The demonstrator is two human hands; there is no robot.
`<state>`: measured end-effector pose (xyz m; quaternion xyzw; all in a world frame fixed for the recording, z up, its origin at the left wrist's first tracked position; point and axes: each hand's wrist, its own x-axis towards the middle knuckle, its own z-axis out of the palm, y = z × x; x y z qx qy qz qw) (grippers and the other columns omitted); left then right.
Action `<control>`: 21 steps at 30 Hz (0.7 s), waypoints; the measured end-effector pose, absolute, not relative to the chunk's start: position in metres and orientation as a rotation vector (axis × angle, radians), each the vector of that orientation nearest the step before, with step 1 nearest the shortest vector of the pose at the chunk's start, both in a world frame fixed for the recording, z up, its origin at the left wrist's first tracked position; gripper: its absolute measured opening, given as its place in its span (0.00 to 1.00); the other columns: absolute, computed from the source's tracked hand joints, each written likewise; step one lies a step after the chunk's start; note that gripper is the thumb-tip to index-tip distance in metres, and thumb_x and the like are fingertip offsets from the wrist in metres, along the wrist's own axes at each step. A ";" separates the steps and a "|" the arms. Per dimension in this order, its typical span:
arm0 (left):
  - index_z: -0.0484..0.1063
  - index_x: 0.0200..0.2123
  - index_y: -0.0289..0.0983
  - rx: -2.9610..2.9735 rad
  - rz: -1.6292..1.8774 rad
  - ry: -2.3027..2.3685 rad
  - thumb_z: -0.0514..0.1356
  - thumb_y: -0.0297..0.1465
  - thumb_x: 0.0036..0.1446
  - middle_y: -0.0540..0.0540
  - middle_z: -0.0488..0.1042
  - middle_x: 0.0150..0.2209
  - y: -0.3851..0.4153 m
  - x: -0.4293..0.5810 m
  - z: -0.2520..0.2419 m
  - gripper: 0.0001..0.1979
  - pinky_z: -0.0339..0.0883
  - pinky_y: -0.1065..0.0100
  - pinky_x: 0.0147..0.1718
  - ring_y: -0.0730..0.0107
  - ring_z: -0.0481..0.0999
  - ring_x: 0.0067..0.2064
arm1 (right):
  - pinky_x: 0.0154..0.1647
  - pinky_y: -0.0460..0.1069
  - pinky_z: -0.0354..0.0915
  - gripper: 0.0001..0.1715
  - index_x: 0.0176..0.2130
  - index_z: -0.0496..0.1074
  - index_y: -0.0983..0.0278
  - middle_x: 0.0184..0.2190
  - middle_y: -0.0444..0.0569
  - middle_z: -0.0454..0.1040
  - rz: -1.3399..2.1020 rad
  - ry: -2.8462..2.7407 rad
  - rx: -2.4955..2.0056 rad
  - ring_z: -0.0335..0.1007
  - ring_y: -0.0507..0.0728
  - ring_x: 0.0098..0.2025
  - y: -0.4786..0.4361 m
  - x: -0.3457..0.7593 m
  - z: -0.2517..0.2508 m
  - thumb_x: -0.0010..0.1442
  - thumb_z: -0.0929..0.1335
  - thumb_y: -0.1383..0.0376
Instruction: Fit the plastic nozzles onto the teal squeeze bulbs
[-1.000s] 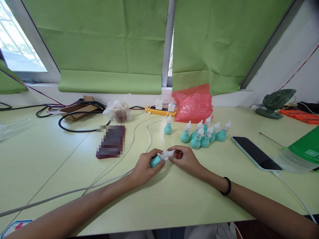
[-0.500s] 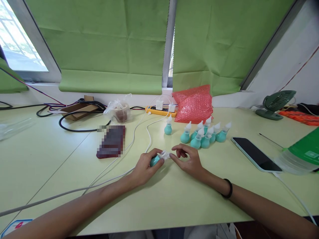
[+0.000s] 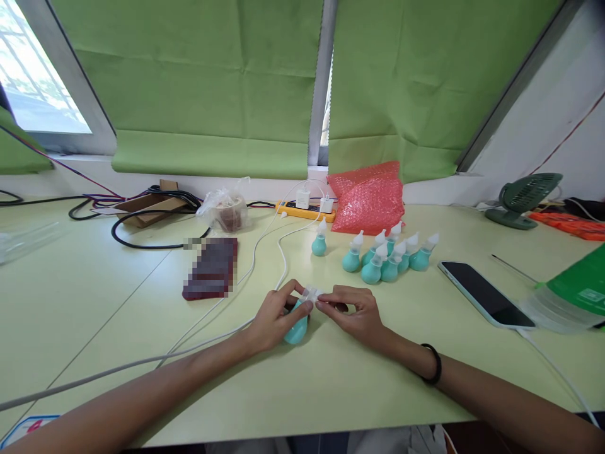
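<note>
Between thumb and fingers, my left hand [image 3: 274, 320] grips a nasal aspirator [image 3: 296, 328], a teal squeeze bulb with a clear plastic tip. The bulb hangs below the fingers, close over the table. My right hand [image 3: 357, 311] pinches the end of the clear tip [image 3: 311, 294], its other fingers curled in. Part of the tip is hidden by the fingertips. Beyond my hands, several similar aspirators [image 3: 371, 271] stand upright in a cluster, and one more aspirator [image 3: 319, 244] stands apart to their left.
A phone [image 3: 486, 293] and a green-labelled bottle [image 3: 567, 290] lie at right. White cables [image 3: 203, 343] run under my left arm from a yellow power strip [image 3: 307, 213]. Behind are a pink bubble-wrap bag [image 3: 366, 198] and a green fan [image 3: 524, 195]. A blurred dark red object [image 3: 211, 268] lies at left.
My right fingers have closed on the clear tip. The aspirator has turned in my left hand, so its bulb now points down toward me and more of it shows.
</note>
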<state>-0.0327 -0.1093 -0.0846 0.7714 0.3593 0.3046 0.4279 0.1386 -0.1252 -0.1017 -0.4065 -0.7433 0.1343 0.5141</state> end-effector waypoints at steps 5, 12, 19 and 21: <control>0.60 0.30 0.36 1.936 0.811 0.936 0.52 0.40 0.51 0.51 0.73 0.22 -0.110 -0.032 -0.086 0.12 0.56 0.76 0.19 0.75 0.66 0.21 | 0.17 0.44 0.55 0.07 0.25 0.75 0.63 0.13 0.43 0.65 0.437 -1.727 -1.014 0.55 0.47 0.16 -0.128 0.137 -0.099 0.48 0.67 0.64; 0.58 0.30 0.37 1.967 0.796 0.952 0.53 0.41 0.50 0.52 0.72 0.21 -0.112 -0.032 -0.085 0.13 0.54 0.76 0.18 0.76 0.65 0.20 | 0.16 0.45 0.61 0.08 0.27 0.75 0.64 0.19 0.47 0.73 0.832 -1.527 -1.126 0.63 0.49 0.15 -0.129 0.136 -0.098 0.45 0.68 0.63; 0.59 0.30 0.37 2.019 0.807 0.973 0.53 0.40 0.50 0.53 0.71 0.20 -0.112 -0.032 -0.085 0.12 0.55 0.76 0.19 0.76 0.65 0.20 | 0.14 0.45 0.59 0.06 0.24 0.75 0.65 0.17 0.47 0.73 0.738 -1.544 -1.095 0.62 0.49 0.14 -0.131 0.135 -0.098 0.45 0.68 0.65; 0.59 0.30 0.37 2.031 0.814 0.969 0.53 0.40 0.50 0.53 0.71 0.20 -0.112 -0.032 -0.086 0.12 0.55 0.76 0.19 0.77 0.65 0.20 | 0.15 0.45 0.59 0.06 0.24 0.75 0.66 0.14 0.46 0.71 0.711 -1.561 -1.094 0.60 0.49 0.14 -0.132 0.135 -0.098 0.45 0.68 0.65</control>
